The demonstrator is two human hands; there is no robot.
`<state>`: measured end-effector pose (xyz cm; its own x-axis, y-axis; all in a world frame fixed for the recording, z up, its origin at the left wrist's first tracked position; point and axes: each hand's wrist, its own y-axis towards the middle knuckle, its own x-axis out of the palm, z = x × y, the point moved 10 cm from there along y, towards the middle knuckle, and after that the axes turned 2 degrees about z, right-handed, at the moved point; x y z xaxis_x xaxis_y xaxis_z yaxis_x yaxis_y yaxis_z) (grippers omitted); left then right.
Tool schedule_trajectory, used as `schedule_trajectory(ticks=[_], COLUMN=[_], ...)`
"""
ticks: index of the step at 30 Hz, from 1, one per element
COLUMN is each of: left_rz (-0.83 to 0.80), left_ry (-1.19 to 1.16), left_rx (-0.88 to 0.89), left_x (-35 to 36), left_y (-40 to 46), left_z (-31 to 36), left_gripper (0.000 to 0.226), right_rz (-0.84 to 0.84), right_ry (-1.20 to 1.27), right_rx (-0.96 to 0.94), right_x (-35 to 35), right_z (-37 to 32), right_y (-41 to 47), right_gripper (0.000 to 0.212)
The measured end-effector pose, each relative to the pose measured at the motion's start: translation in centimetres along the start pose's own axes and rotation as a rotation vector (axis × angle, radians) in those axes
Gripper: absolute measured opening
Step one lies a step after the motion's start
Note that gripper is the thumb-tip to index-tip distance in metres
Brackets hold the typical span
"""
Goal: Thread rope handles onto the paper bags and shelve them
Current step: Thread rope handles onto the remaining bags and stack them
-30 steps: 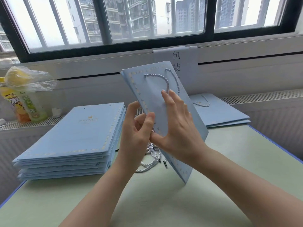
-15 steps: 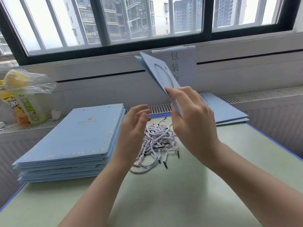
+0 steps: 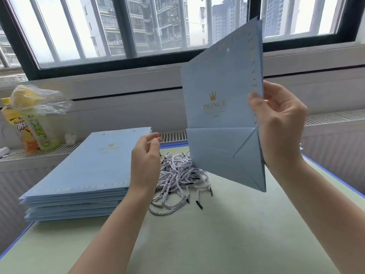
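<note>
Now, right hand (image 3: 280,123): raised, thumb and curled fingers pinching the right edge of a flat blue paper bag (image 3: 221,107).
Held bag: upright in the air, gold crown and "PRINCE" print facing the viewer, folded base hanging below the fingers, top corner tilted up across the window (image 3: 138,26).
Left hand (image 3: 146,155): holds nothing, fingers loosely curled, left of the bag and apart from it.
Rope handles (image 3: 177,180): white twisted pile on the green table (image 3: 217,234), just right of the left fingers, beneath the bag.
Bag stack (image 3: 88,167): flat, left of the left hand.
Drink bottles (image 3: 31,125): far left, plastic-wrapped.
</note>
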<state>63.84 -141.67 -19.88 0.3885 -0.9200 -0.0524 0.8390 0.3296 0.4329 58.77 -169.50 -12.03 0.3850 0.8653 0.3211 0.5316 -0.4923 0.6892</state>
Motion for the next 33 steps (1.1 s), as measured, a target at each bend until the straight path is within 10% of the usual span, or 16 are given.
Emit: schedule_trajectory(ticks=[9, 17, 21, 33], left_rz=[-0.267, -0.263, -0.444, -0.122], left_ry=[0.175, -0.506, -0.416, -0.454], left_rx=[-0.243, -0.452, -0.521, -0.592], left_x=[3.2, 2.0, 2.8, 0.0], left_y=[-1.1, -0.6, -2.4, -1.3], left_z=[-3.7, -1.7, -0.9, -3.0], left_gripper=[0.024, 0.035, 0.027, 0.016], right_rz=[0.197, 0.113, -0.027, -0.658], right_ry=[0.109, 0.199, 0.202, -0.235], right_rx=[0.059, 0.473, 0.663, 0.707], right_x=[-2.5, -1.9, -0.9, 5.1], right_z=[1.7, 7.9, 10.7, 13.3], right_y=[0.8, 0.4, -0.9, -8.5], right_gripper=[0.019, 0.015, 0.027, 0.017])
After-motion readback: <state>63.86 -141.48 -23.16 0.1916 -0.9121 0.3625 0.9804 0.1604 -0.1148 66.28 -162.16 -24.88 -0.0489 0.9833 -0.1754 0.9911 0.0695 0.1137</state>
